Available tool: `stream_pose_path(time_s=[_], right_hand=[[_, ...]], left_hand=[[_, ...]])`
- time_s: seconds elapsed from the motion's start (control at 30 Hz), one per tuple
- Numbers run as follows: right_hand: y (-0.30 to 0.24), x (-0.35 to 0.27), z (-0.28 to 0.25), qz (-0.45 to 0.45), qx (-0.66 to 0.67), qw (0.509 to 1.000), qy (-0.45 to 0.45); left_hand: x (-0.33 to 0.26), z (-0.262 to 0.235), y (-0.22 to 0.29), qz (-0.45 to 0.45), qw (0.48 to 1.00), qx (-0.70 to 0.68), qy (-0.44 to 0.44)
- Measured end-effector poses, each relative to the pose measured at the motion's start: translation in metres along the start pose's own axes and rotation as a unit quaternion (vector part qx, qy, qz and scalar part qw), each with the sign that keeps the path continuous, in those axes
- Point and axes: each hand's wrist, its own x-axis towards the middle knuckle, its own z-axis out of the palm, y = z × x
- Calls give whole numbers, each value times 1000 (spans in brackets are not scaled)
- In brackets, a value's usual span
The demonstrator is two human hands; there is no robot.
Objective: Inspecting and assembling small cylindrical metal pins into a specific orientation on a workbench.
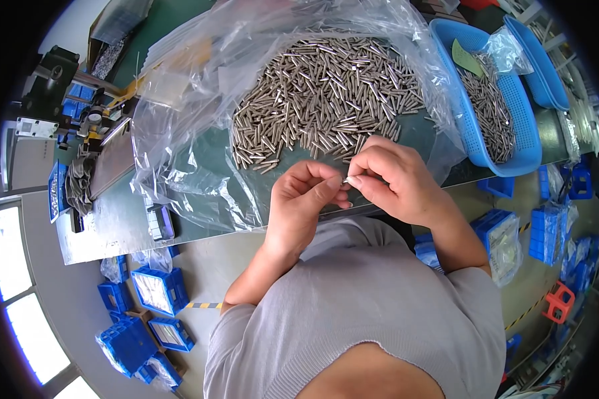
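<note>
A large heap of small metal pins (333,86) lies on a clear plastic sheet (193,159) spread over the green tabletop. Close to the heap's near edge, my left hand (303,203) and my right hand (399,183) meet fingertip to fingertip. Between them shows the tip of a small, shiny metal piece (345,180), pinched by both thumbs and forefingers. Most of it is covered by the fingers, so I cannot tell its full shape.
On the right stands a blue plastic basket (469,136) with more metal pins and a green tag (467,60). Beside it is another blue basket (542,73). Bench equipment (53,80) occupies the left. Blue crates (160,290) stand on the floor, with a red stool (559,302) farther right.
</note>
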Motion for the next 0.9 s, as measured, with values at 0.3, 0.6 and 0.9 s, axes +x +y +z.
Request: stream_pose_path(time_s=[0.3, 0.6, 0.9], right_hand=[[6, -3, 19, 30, 86, 995, 45], [-4, -9, 28, 124, 144, 978, 80], [12, -4, -2, 250, 556, 783, 127]], left_hand=[[-1, -2, 2, -6, 999, -38, 13], [-1, 0, -2, 11, 999, -46, 13], [0, -2, 4, 56, 997, -38, 45]])
